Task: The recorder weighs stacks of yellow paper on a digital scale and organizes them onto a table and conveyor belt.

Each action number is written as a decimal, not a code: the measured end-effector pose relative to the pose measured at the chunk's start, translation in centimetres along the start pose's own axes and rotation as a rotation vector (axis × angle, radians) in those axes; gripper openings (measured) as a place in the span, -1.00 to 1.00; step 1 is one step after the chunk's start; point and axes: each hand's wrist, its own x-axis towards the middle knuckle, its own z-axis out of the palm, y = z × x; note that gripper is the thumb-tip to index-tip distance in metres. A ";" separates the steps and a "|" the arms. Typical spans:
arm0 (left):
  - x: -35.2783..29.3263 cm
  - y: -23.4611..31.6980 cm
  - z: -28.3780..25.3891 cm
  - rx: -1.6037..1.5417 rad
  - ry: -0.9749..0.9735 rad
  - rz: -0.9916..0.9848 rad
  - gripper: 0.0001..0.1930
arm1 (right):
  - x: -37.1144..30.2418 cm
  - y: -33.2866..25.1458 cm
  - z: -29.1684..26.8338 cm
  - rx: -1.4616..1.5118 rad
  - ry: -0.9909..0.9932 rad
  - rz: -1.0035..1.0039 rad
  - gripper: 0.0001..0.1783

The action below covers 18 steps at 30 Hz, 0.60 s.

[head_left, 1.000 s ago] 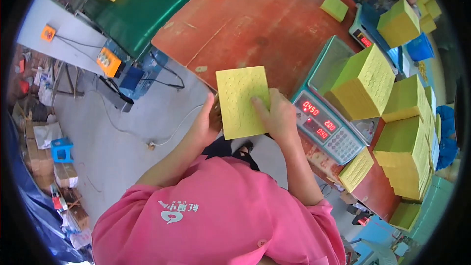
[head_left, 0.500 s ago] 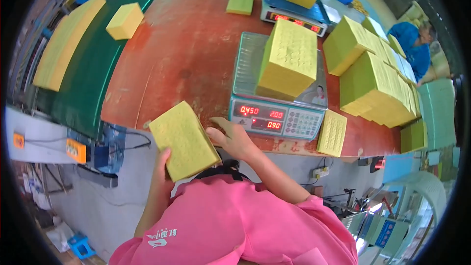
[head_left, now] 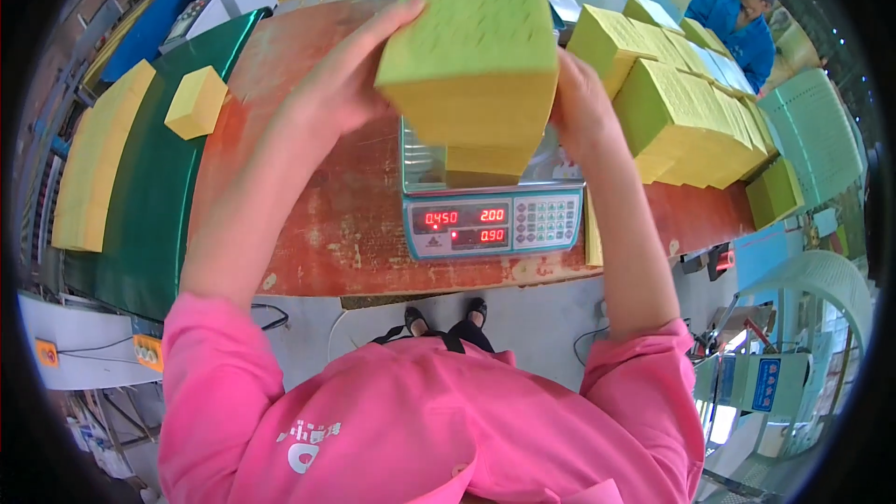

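A thick stack of yellow paper sheets (head_left: 471, 23), its top dimpled, is held up between both hands over the digital scale (head_left: 499, 226). My left hand (head_left: 350, 84) is closed on its left side. On its right side my right hand (head_left: 581, 105) grips it, the fingers partly hidden. Below it, another yellow stack (head_left: 485, 164) stands on the scale's metal pan, mostly hidden by the held one. The scale's red digits are lit.
Several yellow paper stacks (head_left: 691, 117) fill the table's right side. A sheet-paper block (head_left: 196, 103) sits by the green belt (head_left: 149, 196) at left, beside a long row of sheets (head_left: 103, 159). A person in blue (head_left: 735, 28) is beyond the right-hand stacks.
The held stack has risen from in front of my body to above the scale. My right hand has gone from beside it to gripping its right side. The view has shifted.
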 end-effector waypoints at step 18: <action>8.0 -4.2 -0.7 0.251 0.033 -0.182 -0.14 | 6.0 4.8 -5.7 0.009 0.015 0.104 -0.61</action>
